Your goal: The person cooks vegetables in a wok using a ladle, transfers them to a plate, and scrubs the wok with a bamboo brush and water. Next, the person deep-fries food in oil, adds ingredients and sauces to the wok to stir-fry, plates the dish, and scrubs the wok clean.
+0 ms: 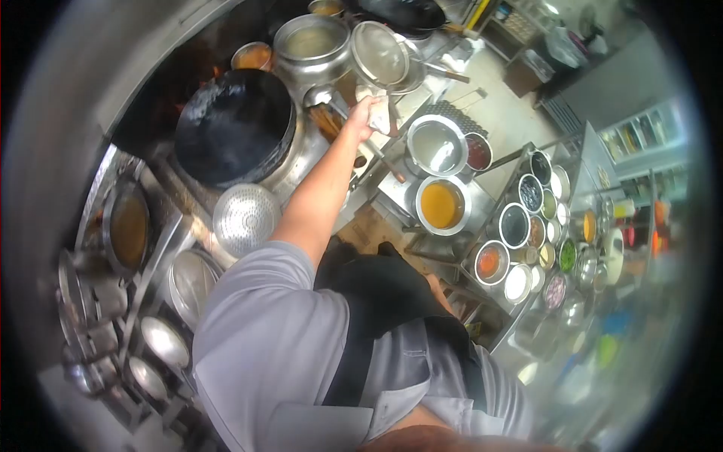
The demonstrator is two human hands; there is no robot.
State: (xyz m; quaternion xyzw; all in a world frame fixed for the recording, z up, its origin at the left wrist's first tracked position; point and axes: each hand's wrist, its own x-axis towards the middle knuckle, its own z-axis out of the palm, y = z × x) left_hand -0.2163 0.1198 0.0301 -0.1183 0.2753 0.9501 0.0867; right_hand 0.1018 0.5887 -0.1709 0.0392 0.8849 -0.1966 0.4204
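My left hand (363,120) reaches forward, its fingers closed on a folded white cloth (379,114). A ladle (319,96) lies beside it, and its long handle runs under or through the hand; which of these I cannot tell. Left of the forearm, a large black wok (237,128) sits on the stove, with flames at its far left edge. The perforated round strainer (246,219) rests nearer my body. Beyond the hand is a fine mesh strainer (380,53) by a big metal pot (312,39). Of my right arm only a strip of forearm shows; its hand is hidden.
Right of my arm stand a pot of clear liquid (437,145) and a pot of orange liquid (441,205). Several ingredient containers (515,225) fill the rack farther right. Pans (165,341) hang or rest at lower left. A second wok (403,13) is at the top.
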